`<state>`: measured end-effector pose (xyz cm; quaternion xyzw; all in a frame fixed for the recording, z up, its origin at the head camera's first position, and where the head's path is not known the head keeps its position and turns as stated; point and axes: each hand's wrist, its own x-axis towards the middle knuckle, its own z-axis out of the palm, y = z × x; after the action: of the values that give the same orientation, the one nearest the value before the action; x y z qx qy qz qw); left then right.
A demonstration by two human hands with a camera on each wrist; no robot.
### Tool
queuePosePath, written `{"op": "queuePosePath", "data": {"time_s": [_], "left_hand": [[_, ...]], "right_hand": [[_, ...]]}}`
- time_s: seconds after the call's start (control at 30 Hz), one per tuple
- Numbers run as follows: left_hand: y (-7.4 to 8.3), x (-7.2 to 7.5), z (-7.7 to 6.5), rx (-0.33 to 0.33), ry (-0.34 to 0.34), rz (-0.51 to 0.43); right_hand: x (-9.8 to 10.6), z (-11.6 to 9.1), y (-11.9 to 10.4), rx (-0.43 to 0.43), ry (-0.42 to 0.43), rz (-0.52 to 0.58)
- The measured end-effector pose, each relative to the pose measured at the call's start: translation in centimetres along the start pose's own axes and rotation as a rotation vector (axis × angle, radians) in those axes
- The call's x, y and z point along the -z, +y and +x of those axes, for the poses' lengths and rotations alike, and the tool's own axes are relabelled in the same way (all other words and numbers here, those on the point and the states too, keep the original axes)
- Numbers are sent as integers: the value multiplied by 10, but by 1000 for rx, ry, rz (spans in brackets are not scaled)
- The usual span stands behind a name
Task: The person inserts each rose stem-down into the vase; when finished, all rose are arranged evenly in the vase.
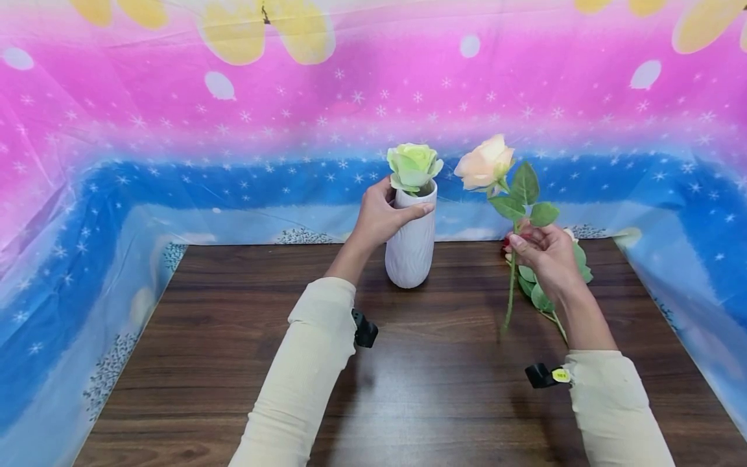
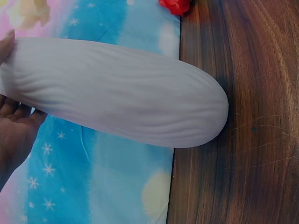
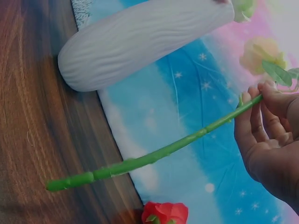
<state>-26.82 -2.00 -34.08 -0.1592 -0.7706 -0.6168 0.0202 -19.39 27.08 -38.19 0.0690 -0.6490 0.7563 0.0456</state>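
A white ribbed vase (image 1: pixel 410 250) stands upright near the table's back edge, with a pale green rose (image 1: pixel 414 165) in its mouth. My left hand (image 1: pixel 382 217) grips the vase near its rim, thumb across the front; the left wrist view shows fingers on both sides of the vase (image 2: pixel 117 91). To the right, my right hand (image 1: pixel 545 253) pinches the stem of a peach rose (image 1: pixel 486 162) between thumb and fingers. Its bloom is up, and the bare green stem (image 3: pixel 163 150) hangs below the hand, apart from the vase.
Behind my right hand, a red rose (image 3: pixel 166 213) and other leafy stems (image 1: pixel 543 298) lie on the dark wooden table (image 1: pixel 245 363), partly hidden. A pink and blue patterned cloth (image 1: pixel 292 117) surrounds the table at the back and sides.
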Motion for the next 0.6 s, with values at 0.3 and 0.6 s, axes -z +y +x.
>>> {"op": "queuePosePath", "data": {"time_s": [0.3, 0.6], "left_hand": [[0, 0, 1, 7, -6, -8], [-1, 1, 0, 0, -7, -3]], "right_hand": [[-9, 6, -11, -7, -41, 4], [-16, 11, -21, 16, -11, -16]]}}
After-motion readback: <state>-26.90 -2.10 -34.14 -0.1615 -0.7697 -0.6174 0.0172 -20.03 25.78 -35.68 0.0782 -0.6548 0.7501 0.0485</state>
